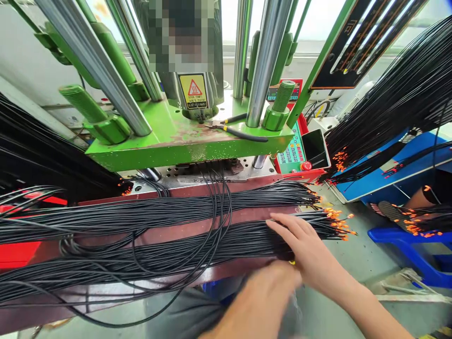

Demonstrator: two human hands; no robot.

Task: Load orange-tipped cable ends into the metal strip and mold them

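Note:
Two long bundles of black cables lie across the brown table (pixel 247 215). My right hand (pixel 296 235) rests on the orange-tipped end of the front bundle (pixel 243 240), its fingers stretched over the cables. Close beside it, at the table's front edge, is my left hand (pixel 278 282), blurred by motion, with its fingers hidden. A few cables (pixel 221 202) run from under the green press plate (pixel 197 153) and curve down over both bundles. The back bundle (pixel 176 207) lies between the press and the front bundle.
Pliers (pixel 243 135) with black handles lie on the green plate, below a yellow heat warning label (pixel 193 91). A red-framed control panel (pixel 293 148) stands right of the press. More black cables hang at both sides. A blue stool (pixel 406 249) is at the right.

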